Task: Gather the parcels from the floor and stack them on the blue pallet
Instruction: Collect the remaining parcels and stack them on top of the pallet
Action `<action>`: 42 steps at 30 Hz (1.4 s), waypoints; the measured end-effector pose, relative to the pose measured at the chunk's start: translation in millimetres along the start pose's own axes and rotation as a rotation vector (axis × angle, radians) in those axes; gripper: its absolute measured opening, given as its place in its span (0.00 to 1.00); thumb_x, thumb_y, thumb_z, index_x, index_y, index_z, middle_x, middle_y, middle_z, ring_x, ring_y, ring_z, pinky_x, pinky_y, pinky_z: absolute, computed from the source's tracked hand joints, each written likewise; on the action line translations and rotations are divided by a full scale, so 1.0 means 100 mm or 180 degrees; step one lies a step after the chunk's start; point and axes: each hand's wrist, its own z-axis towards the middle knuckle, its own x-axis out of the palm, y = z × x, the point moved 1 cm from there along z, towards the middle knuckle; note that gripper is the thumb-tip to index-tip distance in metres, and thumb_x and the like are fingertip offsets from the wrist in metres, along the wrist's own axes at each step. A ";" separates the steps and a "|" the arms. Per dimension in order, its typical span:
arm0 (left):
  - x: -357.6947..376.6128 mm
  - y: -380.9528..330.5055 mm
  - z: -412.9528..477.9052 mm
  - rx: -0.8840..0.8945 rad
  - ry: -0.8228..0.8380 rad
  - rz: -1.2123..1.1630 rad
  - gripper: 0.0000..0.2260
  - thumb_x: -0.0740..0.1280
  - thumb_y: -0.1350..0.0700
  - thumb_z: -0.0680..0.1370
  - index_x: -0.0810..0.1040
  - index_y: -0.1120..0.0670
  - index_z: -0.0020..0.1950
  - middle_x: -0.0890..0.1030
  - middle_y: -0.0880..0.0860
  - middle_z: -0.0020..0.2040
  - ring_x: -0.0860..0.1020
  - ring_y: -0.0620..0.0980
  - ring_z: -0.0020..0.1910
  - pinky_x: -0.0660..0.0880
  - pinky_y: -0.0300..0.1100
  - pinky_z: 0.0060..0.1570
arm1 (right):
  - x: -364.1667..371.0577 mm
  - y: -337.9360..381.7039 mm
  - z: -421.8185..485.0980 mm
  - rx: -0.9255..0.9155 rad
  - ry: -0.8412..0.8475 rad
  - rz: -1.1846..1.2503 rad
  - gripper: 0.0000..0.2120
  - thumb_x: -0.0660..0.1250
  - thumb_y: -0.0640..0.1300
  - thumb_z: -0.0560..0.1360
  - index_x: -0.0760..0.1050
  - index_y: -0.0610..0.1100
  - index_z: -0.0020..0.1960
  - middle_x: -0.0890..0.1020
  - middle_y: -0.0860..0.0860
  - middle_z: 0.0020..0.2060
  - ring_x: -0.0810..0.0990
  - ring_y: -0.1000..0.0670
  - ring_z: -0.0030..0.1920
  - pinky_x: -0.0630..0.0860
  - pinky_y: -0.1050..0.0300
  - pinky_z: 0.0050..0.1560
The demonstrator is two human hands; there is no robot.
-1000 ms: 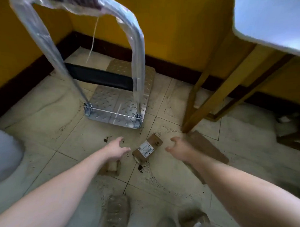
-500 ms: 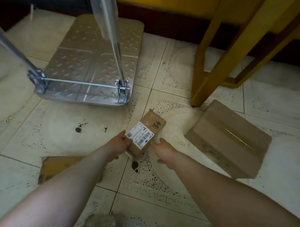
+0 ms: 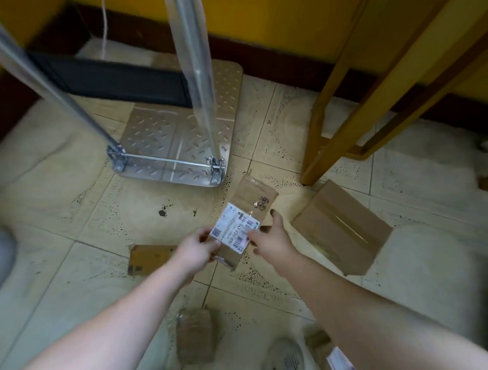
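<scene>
Left hand (image 3: 196,248) and right hand (image 3: 271,239) now grip the labelled parcel (image 3: 253,197).

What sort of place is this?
Probably a small storeroom or mailroom corner: cardboard boxes lie on the tiled floor, a labelled parcel is held, and a metal platform cart stands by the yellow wall.

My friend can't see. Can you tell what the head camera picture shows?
The left hand and right hand grip a small labelled parcel. A silver trolley stands on the tiled floor behind it, and a bigger box lies to the right.
</scene>
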 end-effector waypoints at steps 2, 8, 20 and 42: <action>-0.18 -0.27 -0.51 0.0005 -0.0006 0.0211 0.15 0.66 0.63 0.76 0.73 0.47 0.60 0.79 0.47 0.49 0.81 0.48 0.45 0.77 0.37 0.32 | -0.19 0.33 -0.43 -0.0281 -0.0113 0.0118 0.44 0.68 0.37 0.74 0.43 0.57 0.76 0.71 0.60 0.52 0.79 0.61 0.42 0.79 0.60 0.37; -0.59 -1.35 -2.00 0.0429 -0.0240 0.0509 0.13 0.68 0.61 0.76 0.77 0.49 0.58 0.82 0.50 0.53 0.80 0.48 0.47 0.78 0.46 0.47 | -0.75 1.44 -1.82 -0.0593 -0.0286 -0.0504 0.19 0.69 0.46 0.71 0.70 0.55 0.61 0.79 0.56 0.52 0.77 0.58 0.45 0.74 0.61 0.40; -1.26 -2.76 -4.20 0.1053 -0.0457 0.0030 0.27 0.73 0.56 0.72 0.69 0.53 0.69 0.75 0.54 0.65 0.76 0.54 0.60 0.75 0.52 0.57 | -1.29 2.64 -4.45 -0.0947 -0.0608 0.0029 0.20 0.64 0.58 0.74 0.66 0.52 0.62 0.78 0.55 0.48 0.77 0.56 0.45 0.70 0.61 0.36; 1.24 -3.22 -7.08 0.1775 0.1591 -0.0117 0.37 0.72 0.42 0.69 0.56 0.43 0.72 0.72 0.53 0.60 0.77 0.54 0.54 0.80 0.53 0.45 | -3.13 0.88 -7.77 -0.1696 -0.2021 0.2495 0.18 0.72 0.46 0.73 0.68 0.49 0.58 0.82 0.43 0.50 0.85 0.48 0.39 0.79 0.56 0.30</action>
